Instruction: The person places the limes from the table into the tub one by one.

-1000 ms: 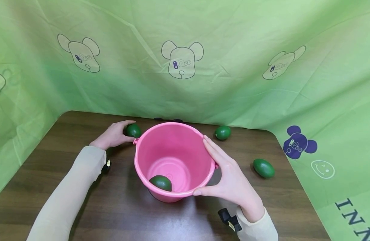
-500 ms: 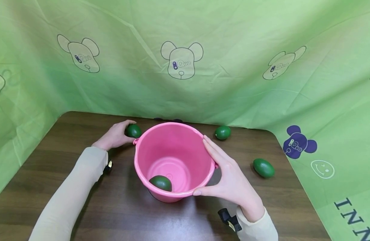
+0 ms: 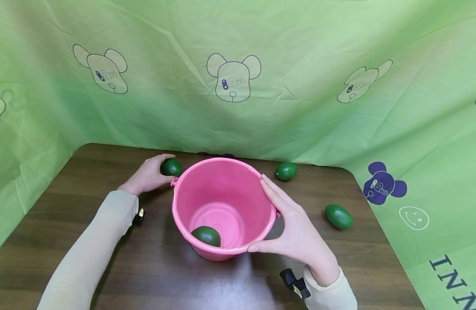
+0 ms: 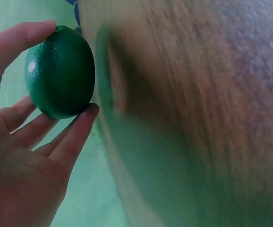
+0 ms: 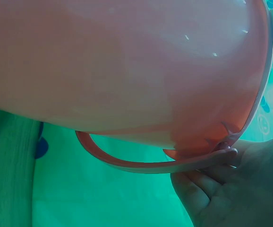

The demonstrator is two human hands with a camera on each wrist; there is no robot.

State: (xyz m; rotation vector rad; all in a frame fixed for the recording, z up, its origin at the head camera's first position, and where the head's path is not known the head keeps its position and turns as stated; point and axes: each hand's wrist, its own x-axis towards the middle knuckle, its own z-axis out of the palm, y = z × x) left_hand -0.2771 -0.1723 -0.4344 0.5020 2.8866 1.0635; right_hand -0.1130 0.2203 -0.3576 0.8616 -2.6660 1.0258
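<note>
A pink bucket stands mid-table with a dark green avocado inside, near its front wall. Beside its left handle lug, my left hand pinches another avocado between thumb and fingertips. In the left wrist view this avocado is smooth and shiny, with the thumb at its stem end and fingers under the other end. My right hand grips the bucket's right rim, thumb at the front and fingers farther back. The right wrist view shows the bucket wall and its curved pink handle by the fingers.
Two more avocados lie on the brown wooden table: one avocado behind the bucket to the right, another avocado farther right. A green printed cloth hangs behind the table and along its sides.
</note>
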